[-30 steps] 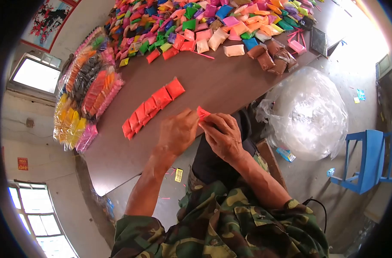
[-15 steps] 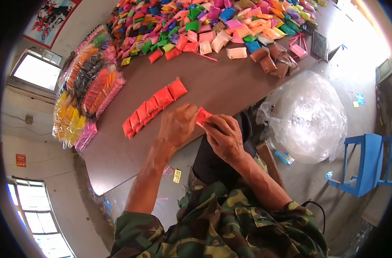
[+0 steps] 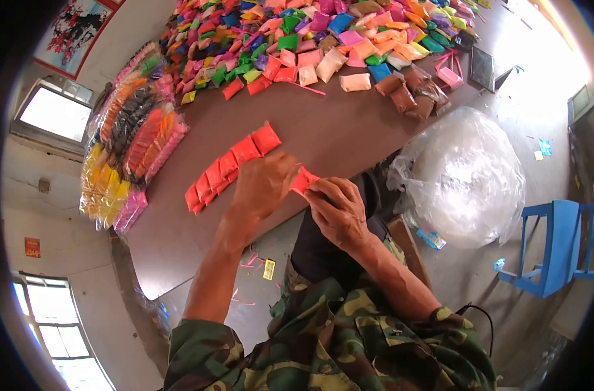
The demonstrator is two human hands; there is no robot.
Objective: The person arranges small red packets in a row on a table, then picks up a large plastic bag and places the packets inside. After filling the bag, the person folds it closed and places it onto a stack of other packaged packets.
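My right hand pinches the right end of a small red packet over the table's near edge. Close to the packet's left end is my left hand, its fingers bent together and blurred; a thin red sliver shows at its fingertips, too small to make out. Beyond my left hand, a slanting row of red packets lies overlapping on the brown table.
A big heap of coloured packets covers the table's far side. Clear bags of packets line the left edge. At the right are a large clear plastic bag, a dark flat object and a blue chair.
My left hand has shifted slightly up and left, opening a small gap from the red packet. The packet and my right hand have moved slightly left and down.
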